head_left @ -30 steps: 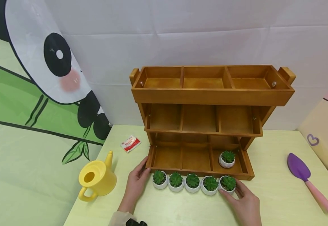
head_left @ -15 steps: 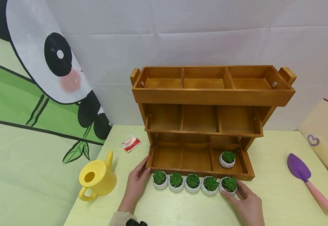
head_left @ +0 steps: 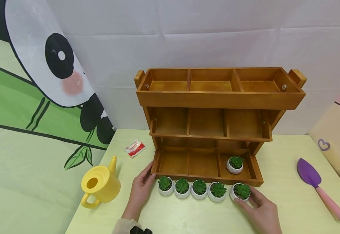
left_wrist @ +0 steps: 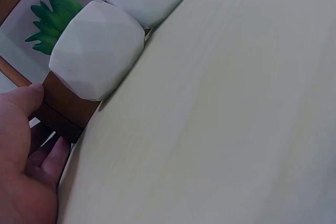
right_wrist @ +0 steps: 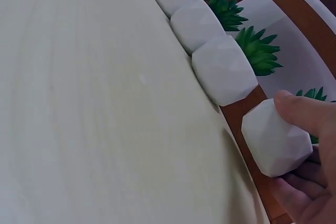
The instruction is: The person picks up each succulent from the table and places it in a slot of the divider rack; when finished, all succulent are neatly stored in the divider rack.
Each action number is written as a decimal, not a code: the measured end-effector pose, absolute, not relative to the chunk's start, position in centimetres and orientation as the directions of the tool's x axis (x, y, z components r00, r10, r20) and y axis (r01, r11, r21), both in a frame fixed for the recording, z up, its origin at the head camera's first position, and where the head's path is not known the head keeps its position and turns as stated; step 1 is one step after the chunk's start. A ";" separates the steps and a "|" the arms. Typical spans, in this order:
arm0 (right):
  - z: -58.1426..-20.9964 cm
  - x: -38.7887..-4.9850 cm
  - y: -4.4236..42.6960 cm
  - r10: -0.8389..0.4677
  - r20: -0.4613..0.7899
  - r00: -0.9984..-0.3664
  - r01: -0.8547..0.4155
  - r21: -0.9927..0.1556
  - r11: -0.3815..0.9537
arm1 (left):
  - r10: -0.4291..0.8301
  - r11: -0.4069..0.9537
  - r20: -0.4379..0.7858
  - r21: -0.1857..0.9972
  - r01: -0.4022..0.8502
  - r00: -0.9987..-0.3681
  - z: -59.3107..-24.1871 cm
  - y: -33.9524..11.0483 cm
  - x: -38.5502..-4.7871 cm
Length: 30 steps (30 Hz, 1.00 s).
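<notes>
My left hand [head_left: 140, 191] grips the lower left corner of the brown wooden shelf [head_left: 221, 100]; in the left wrist view the thumb of the hand [left_wrist: 21, 150] lies on the wood [left_wrist: 65, 103]. A succulent in a white faceted pot [head_left: 242, 191] is pinched between thumb and fingers of my right hand [head_left: 263, 211]. In the right wrist view this pot [right_wrist: 275, 140] looks raised off the table, apart from the row. Several like pots, such as one in the middle [head_left: 199, 188], stand along the shelf's front. Another potted succulent [head_left: 235, 164] sits in the bottom tier's right compartment.
A yellow watering can [head_left: 103, 185] stands on the left of the table, with a small red and white packet [head_left: 135, 149] behind it. On the right lies a purple trowel with a pink handle [head_left: 332, 203]. A white cloth backdrop [head_left: 202, 39] hangs behind the shelf.
My right hand has shifted rightward with the pinched pot, opening a gap between it and the row. My left hand has stayed on the shelf corner.
</notes>
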State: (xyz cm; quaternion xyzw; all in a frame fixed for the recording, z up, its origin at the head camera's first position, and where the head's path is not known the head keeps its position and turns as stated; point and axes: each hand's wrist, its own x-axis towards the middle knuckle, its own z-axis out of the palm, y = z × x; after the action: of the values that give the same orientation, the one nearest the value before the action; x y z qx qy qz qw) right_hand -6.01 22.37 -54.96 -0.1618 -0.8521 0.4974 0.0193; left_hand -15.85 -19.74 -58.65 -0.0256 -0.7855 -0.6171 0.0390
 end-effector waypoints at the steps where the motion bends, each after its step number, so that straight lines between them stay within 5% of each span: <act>1: -54.9 -6.0 22.5 0.289 -0.115 -0.950 0.244 -0.851 0.465 | -0.010 0.239 0.092 0.967 0.087 -0.996 -58.6 -19.7 -15.8; 9: -53.4 -6.2 23.1 0.266 0.042 -0.963 0.103 -0.854 0.509 | -0.016 0.247 0.086 0.966 0.080 -0.996 -58.4 -19.7 -15.8; 30: -49.6 -9.1 23.4 0.189 0.165 -0.968 -0.022 -0.808 0.589 | -0.011 0.244 0.095 0.966 0.089 -0.995 -58.5 -19.7 -15.7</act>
State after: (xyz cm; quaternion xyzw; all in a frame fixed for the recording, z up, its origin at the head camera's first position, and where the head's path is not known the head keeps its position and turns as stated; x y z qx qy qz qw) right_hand -9.12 23.36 -49.63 -0.0471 -0.8835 0.4510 0.1172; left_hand -15.72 -19.69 -58.48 -0.0247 -0.7876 -0.6144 0.0409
